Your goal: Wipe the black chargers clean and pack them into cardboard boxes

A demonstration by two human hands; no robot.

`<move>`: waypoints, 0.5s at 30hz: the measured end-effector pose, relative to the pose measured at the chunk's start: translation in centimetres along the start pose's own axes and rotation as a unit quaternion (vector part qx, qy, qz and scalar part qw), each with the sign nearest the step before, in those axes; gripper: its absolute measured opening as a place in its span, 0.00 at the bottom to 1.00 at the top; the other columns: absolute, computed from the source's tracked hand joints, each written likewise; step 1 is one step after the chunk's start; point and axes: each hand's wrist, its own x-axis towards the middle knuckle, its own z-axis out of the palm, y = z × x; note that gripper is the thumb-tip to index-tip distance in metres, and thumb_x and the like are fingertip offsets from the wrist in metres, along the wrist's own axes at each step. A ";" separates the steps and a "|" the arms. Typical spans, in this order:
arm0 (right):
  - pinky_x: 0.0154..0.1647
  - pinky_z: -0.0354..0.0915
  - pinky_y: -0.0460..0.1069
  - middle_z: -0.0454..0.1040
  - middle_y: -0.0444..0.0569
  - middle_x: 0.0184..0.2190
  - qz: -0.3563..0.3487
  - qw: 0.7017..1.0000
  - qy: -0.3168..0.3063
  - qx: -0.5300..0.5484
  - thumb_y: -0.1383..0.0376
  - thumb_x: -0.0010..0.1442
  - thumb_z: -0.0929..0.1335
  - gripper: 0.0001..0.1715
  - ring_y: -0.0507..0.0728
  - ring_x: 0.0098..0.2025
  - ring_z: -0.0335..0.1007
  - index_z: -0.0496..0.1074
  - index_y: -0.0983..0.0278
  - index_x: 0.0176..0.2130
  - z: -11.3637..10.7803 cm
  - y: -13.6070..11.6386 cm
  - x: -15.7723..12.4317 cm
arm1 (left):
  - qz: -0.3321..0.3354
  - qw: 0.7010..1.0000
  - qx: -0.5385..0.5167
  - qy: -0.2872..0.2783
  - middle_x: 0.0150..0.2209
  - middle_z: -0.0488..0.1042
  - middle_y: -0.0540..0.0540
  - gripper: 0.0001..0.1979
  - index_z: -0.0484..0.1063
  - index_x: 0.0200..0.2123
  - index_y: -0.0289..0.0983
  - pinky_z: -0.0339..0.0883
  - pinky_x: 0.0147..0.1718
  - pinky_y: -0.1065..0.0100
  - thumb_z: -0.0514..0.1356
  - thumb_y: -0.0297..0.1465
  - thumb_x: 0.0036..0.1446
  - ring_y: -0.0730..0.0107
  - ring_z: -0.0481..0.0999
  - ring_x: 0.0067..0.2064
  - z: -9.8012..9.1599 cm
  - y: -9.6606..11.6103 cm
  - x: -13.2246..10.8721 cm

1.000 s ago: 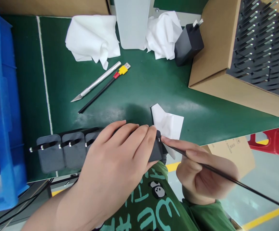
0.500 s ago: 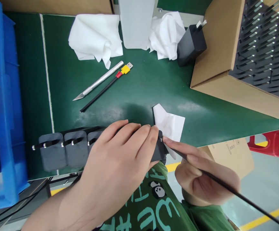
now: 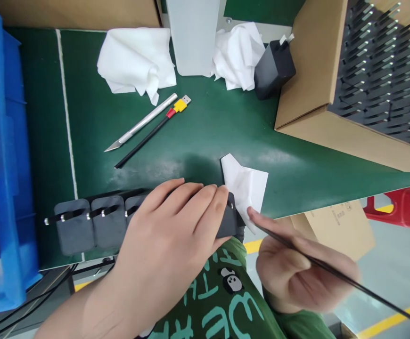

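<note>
My left hand [image 3: 171, 226] lies over a row of black power adapters [image 3: 73, 226] along the table's front edge. Its fingers curl over the far side and hide the middle of the row. The rightmost adapter [image 3: 229, 221] juts out past my fingers. In my right hand [image 3: 302, 266] a thin black cable [image 3: 364, 285] is held, running off to the lower right. The cable's near end sits by my index fingertip, a little right of that adapter. Beside the fingertip lies a creased white piece of paper or cloth [image 3: 247, 183].
A craft knife [image 3: 141, 122] and a short USB cable [image 3: 151, 132] lie mid-table. White cloths [image 3: 137, 59] and a single adapter [image 3: 274, 69] stand further back. A cardboard box [image 3: 307, 61] of adapters is at right, a blue bin [image 3: 14, 165] at left, a red stool [image 3: 406, 207] beyond the edge.
My right hand has drawn back slightly to the right with the cable, away from the rightmost adapter. My left hand keeps its place on the row. The view has shifted a little.
</note>
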 end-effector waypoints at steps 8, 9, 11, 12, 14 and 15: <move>0.43 0.81 0.50 0.80 0.53 0.52 -0.007 0.996 0.067 0.050 0.74 0.68 0.65 0.23 0.58 0.48 0.81 0.67 0.61 0.60 2.9 -0.4 0.1 | 0.002 1.000 0.003 -0.021 0.47 0.81 0.39 0.18 0.72 0.53 0.27 0.68 0.51 0.53 0.64 0.28 0.62 0.54 0.79 0.46 -0.3 0.0 0.0; 0.44 0.81 0.49 0.80 0.53 0.52 -0.003 0.996 0.066 0.052 0.75 0.67 0.65 0.24 0.58 0.48 0.81 0.67 0.62 0.60 3.0 -0.5 0.2 | 0.005 1.000 0.006 -0.020 0.48 0.81 0.39 0.18 0.72 0.53 0.27 0.68 0.51 0.53 0.65 0.28 0.61 0.53 0.79 0.46 -0.4 0.0 -0.1; 0.44 0.81 0.48 0.80 0.53 0.52 -0.003 0.997 0.056 0.054 0.76 0.65 0.65 0.25 0.57 0.47 0.82 0.67 0.63 0.60 3.0 -0.6 0.3 | 0.011 1.000 0.008 -0.013 0.48 0.80 0.39 0.19 0.72 0.53 0.27 0.68 0.50 0.53 0.65 0.28 0.60 0.53 0.79 0.45 -0.4 0.0 -0.1; 0.43 0.81 0.48 0.80 0.53 0.52 -0.007 0.997 0.053 0.054 0.76 0.65 0.65 0.25 0.57 0.47 0.82 0.67 0.63 0.60 2.9 -0.5 0.4 | 0.011 1.000 0.005 -0.012 0.47 0.80 0.39 0.19 0.72 0.53 0.27 0.68 0.50 0.53 0.65 0.28 0.60 0.53 0.79 0.45 -0.3 0.0 0.0; 0.43 0.81 0.48 0.79 0.54 0.52 -0.015 0.997 0.046 0.054 0.76 0.65 0.64 0.26 0.57 0.47 0.82 0.66 0.63 0.60 2.7 -0.5 0.5 | 0.009 1.000 0.001 -0.011 0.47 0.80 0.39 0.19 0.72 0.54 0.27 0.68 0.49 0.53 0.65 0.28 0.61 0.53 0.79 0.45 -0.3 -0.1 0.0; 0.42 0.81 0.49 0.79 0.54 0.53 -0.020 0.997 0.044 0.053 0.77 0.65 0.64 0.27 0.57 0.47 0.82 0.65 0.63 0.61 2.6 -0.4 0.5 | 0.007 1.000 0.001 -0.013 0.48 0.80 0.39 0.19 0.72 0.54 0.27 0.68 0.49 0.53 0.65 0.28 0.61 0.53 0.79 0.45 -0.3 -0.1 0.0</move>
